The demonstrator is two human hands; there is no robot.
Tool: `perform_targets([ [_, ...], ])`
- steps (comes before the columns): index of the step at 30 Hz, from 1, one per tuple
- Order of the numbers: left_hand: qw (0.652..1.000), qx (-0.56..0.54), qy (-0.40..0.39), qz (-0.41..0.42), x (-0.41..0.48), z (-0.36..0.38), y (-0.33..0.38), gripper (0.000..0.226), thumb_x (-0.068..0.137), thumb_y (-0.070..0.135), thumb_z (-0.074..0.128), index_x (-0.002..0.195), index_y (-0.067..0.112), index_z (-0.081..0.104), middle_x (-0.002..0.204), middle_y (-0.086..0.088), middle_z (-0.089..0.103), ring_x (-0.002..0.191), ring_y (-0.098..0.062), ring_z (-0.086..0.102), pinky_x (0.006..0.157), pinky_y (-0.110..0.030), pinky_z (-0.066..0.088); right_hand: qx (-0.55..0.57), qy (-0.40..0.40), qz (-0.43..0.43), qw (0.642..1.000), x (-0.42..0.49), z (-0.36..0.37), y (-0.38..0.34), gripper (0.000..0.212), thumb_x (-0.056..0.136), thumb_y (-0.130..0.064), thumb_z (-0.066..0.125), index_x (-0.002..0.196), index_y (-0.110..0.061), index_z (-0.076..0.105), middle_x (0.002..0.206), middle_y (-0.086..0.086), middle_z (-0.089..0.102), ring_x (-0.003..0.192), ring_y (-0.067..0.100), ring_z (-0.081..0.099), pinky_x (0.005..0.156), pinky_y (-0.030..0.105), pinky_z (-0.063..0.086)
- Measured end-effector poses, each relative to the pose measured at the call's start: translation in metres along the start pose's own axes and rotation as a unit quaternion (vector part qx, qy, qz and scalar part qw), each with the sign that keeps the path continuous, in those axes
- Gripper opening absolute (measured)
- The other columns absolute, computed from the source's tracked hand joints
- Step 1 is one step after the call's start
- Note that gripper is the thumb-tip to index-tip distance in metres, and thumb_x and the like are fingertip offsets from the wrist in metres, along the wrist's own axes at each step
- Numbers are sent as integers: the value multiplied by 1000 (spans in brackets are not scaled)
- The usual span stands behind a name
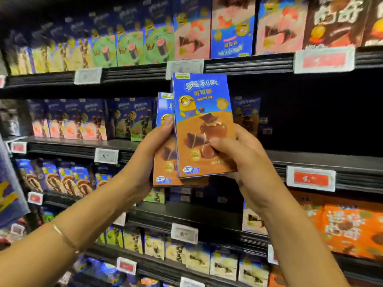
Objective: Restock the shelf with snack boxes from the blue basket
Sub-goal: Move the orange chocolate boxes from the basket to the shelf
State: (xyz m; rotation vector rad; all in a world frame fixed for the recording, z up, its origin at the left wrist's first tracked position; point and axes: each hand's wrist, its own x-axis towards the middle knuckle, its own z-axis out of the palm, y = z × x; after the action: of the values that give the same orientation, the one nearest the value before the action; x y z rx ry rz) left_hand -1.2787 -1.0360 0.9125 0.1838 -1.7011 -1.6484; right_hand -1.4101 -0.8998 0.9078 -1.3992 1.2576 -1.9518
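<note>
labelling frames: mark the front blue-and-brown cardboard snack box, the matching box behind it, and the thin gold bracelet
front blue-and-brown cardboard snack box (pixel 204 121), head view, face centre
matching box behind (pixel 165 164), head view, lower brown face
thin gold bracelet (pixel 65 238), head view, band on wrist

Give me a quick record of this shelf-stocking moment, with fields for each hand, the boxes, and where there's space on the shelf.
left hand: grips the rear box, thumb on its face
right hand: grips the front box, thumb on its face
boxes: two alike, blue and orange, upright, front overlapping rear
shelf space: dark gap on the middle shelf, right of the boxes
blue basket: not in view
</note>
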Motion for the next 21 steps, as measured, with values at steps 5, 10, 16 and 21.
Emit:
perform_targets([
  [5,997,-62,-17,39,28,-21,-4,44,98,48,51,116,21,81,119,-16,77,98,-30,79,77,-40,65,-8,30,-20,999,18,10,6,42,79,-29,71,119,-16,65,109,5,76,100,25,74,90,42,59],
  [10,988,-131,-59,47,57,-39,2,48,89,49,75,126,18,75,130,-14,73,111,-32,74,90,-47,60,2,33,-39,999,36,8,2,41,78,-20,72,117,-9,66,100,7,77,88,20,75,73,29,57],
  [16,990,-87,-104,49,83,-51,-5,61,67,57,91,115,21,81,121,-10,78,106,-27,77,91,-44,62,-7,50,-10,999,54,-15,3,43,76,-16,72,117,-4,65,104,12,77,89,26,74,75,37,61],
  [21,990,-91,-89,58,99,-54,-15,65,58,59,96,107,18,83,107,-13,80,93,-26,79,84,-44,65,-42,50,45,997,72,-46,12,38,83,-6,72,119,-2,62,111,16,75,96,33,74,86,49,59],
])
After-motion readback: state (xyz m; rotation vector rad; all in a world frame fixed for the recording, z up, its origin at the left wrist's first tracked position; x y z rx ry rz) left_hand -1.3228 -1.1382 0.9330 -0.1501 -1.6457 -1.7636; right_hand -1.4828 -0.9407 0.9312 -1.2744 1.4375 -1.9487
